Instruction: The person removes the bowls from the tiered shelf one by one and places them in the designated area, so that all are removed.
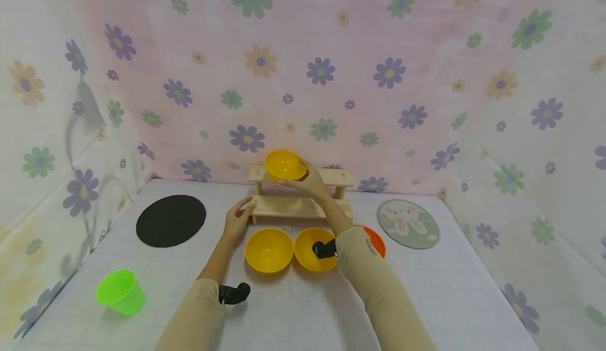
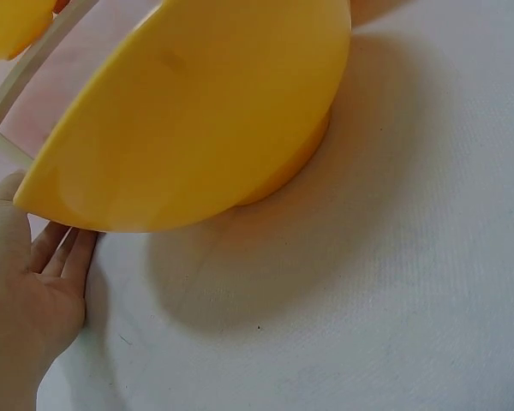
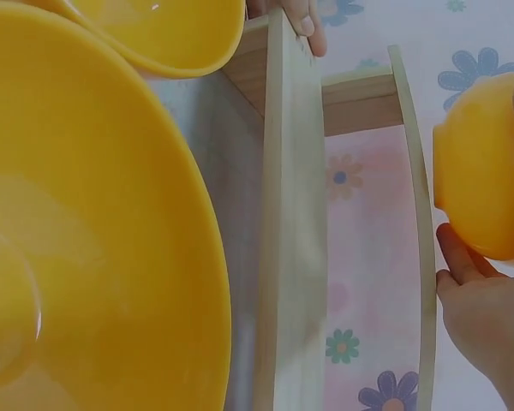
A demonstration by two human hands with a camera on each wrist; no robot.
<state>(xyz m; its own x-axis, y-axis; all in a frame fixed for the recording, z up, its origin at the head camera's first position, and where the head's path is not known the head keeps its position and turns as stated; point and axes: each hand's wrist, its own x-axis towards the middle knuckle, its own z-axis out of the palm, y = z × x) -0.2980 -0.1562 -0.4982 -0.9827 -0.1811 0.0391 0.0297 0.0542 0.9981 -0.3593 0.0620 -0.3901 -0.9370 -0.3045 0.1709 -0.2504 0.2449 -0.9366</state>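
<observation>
A yellow bowl [image 1: 283, 164] is held at the upper step of a two-step wooden shelf [image 1: 293, 207]. My right hand [image 1: 307, 180] grips this bowl at its right side, with the thumb near the rim and fingers lower down in the right wrist view. The bowl's base is close to the upper board [image 3: 421, 223]; whether they touch, I cannot tell. My left hand [image 1: 238, 219] holds the left end of the lower board. Two more yellow bowls, left [image 1: 269, 251] and right [image 1: 307, 250], stand side by side before the shelf. My right forearm partly covers an orange bowl [image 1: 375, 241].
A black round mat [image 1: 171, 221] lies at the left and a grey-green round mat with a rabbit picture [image 1: 409, 223] at the right. Near the front left stands a bright green cup [image 1: 121, 292]. Flowered cloth [image 1: 293, 98] hangs behind and along both sides.
</observation>
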